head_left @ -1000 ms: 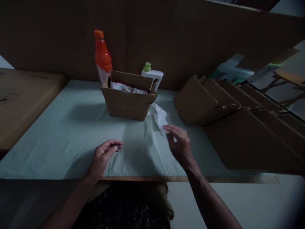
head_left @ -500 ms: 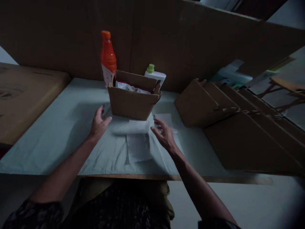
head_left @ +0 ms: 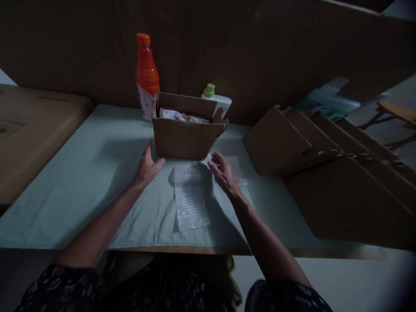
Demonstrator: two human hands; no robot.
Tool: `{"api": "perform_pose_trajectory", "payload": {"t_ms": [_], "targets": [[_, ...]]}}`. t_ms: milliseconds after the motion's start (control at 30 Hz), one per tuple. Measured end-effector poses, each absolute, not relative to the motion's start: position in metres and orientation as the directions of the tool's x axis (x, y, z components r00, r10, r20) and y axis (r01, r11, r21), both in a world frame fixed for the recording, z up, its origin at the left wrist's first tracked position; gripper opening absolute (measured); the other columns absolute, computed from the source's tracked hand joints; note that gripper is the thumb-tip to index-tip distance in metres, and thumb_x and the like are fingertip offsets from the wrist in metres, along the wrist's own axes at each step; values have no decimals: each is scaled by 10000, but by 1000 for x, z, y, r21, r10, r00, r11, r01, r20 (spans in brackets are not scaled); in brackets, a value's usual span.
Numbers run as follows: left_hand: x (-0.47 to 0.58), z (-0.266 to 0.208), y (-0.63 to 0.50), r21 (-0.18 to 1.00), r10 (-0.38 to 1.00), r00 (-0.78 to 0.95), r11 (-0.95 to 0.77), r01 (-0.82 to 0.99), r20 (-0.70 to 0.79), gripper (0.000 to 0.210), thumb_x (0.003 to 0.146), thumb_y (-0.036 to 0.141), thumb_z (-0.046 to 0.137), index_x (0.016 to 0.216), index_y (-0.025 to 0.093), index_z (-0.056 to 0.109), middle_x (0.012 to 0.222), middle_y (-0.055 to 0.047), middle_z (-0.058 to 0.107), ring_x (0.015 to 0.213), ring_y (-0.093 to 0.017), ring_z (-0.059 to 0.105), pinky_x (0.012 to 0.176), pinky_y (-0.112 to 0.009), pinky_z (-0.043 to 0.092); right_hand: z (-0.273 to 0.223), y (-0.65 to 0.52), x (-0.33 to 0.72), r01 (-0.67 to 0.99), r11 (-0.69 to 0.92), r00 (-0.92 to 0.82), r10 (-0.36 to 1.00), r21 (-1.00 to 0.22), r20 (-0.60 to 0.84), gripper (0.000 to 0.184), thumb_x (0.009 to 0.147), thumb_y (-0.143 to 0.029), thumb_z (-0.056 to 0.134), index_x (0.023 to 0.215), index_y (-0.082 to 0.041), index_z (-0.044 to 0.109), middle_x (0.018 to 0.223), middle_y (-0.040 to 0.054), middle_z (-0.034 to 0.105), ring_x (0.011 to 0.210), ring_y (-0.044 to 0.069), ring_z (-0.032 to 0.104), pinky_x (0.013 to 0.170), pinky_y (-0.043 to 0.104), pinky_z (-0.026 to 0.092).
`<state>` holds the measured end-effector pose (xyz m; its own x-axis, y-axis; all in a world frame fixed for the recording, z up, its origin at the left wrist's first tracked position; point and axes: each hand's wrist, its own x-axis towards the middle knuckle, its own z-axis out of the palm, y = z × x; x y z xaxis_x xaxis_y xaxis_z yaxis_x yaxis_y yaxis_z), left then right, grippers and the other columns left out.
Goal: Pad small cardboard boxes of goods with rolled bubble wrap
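Observation:
A small cardboard box (head_left: 183, 139) stands on the cloth-covered table, its top uncovered and patterned packets (head_left: 182, 116) showing inside. My left hand (head_left: 147, 168), empty with the thumb spread, is beside the box's lower left corner. Near the lower right corner is my right hand (head_left: 223, 172), also holding nothing, its fingers stretched toward the box. Whether the fingertips touch the cardboard I cannot tell. Between my forearms a sheet of bubble wrap (head_left: 191, 199) lies flat on the cloth. A second clear sheet (head_left: 236, 169) lies partly behind my right hand.
An orange bottle (head_left: 147, 78) and a white bottle with a green cap (head_left: 221, 103) stand behind the box. Several cardboard dividers or boxes (head_left: 276, 141) line the right side. A large carton (head_left: 39, 134) sits at the left. A tall cardboard panel (head_left: 247, 56) rises behind everything.
My left hand has come closer to the box's left side, and my right hand has shifted slightly. The bubble wrap's far part, blurred before, now lies flat. The view has tilted a little.

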<state>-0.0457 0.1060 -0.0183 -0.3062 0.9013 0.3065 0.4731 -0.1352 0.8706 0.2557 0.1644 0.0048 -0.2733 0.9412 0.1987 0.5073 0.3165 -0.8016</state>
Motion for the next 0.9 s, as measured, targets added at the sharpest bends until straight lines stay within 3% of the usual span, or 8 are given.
{"api": "perform_pose_trajectory", "payload": {"t_ms": [100, 200, 300, 367, 467, 667, 833, 900], "targets": [[-35, -19, 60, 777, 922, -228, -110, 620, 313, 649, 837, 280, 656, 1465, 169, 529, 1476, -157, 586, 1401, -323, 531, 1224, -514, 393, -9, 116, 284, 610, 382, -306, 922, -694, 239, 409, 944, -442, 547, 1293, -272, 673, 1401, 132, 645, 1271, 333, 622, 1053, 554, 520], [-5, -16, 27, 654, 949, -14, -206, 728, 314, 530, 871, 285, 625, 1389, 178, 618, 1545, -160, 527, 1438, -326, 494, 1227, -518, 389, -15, 65, 289, 659, 485, -421, 871, -575, 252, 323, 925, -314, 592, 1218, -274, 723, 1378, 114, 672, 1272, 337, 623, 1062, 555, 504], [26, -11, 19, 496, 945, 210, -311, 811, 249, 513, 942, 324, 566, 1434, 183, 595, 1641, -158, 416, 1530, -328, 371, 1246, -528, 350, -12, 29, 276, 652, 608, -583, 784, -454, 212, 296, 915, -277, 640, 1192, -267, 743, 1337, 90, 711, 1275, 313, 628, 1020, 505, 515], [38, -10, 24, 414, 946, 290, -325, 850, 146, 541, 966, 371, 551, 1477, 193, 559, 1637, -148, 434, 1546, -327, 346, 1260, -557, 304, -8, 21, 271, 645, 659, -639, 743, -387, 199, 260, 931, -311, 650, 1166, -281, 756, 1318, 58, 730, 1294, 288, 621, 1028, 463, 502], [42, -13, 33, 316, 943, 332, -318, 894, 8, 603, 977, 437, 542, 1531, 201, 496, 1650, -140, 421, 1566, -330, 312, 1277, -610, 209, 2, 34, 286, 704, 620, -577, 783, -345, 230, 246, 955, -298, 601, 1130, -266, 771, 1284, 71, 747, 1282, 287, 624, 1027, 458, 487], [35, -24, 34, 349, 928, 369, -363, 864, 50, 632, 961, 474, 563, 1535, 222, 489, 1670, -152, 377, 1588, -341, 262, 1276, -636, 143, 20, 103, 331, 876, 382, -331, 920, -295, 209, 444, 871, -159, 577, 1290, -199, 717, 1455, 157, 629, 1324, 344, 549, 1046, 507, 434], [33, -29, 32, 410, 929, 345, -370, 834, 138, 608, 926, 472, 608, 1482, 231, 554, 1654, -160, 404, 1581, -345, 283, 1277, -627, 168, 30, 142, 325, 886, 335, -287, 939, -321, 188, 242, 869, -167, 574, 968, -191, 793, 1293, 136, 731, 1195, 311, 637, 998, 440, 470], [31, -30, 31, 429, 933, 300, -358, 829, 199, 617, 911, 466, 628, 1472, 220, 561, 1661, -163, 391, 1579, -344, 286, 1280, -609, 189, 38, 146, 323, 882, 323, -251, 938, -344, 238, 265, 905, -176, 520, 962, -170, 779, 1210, 145, 760, 1122, 296, 671, 968, 426, 488]]}}
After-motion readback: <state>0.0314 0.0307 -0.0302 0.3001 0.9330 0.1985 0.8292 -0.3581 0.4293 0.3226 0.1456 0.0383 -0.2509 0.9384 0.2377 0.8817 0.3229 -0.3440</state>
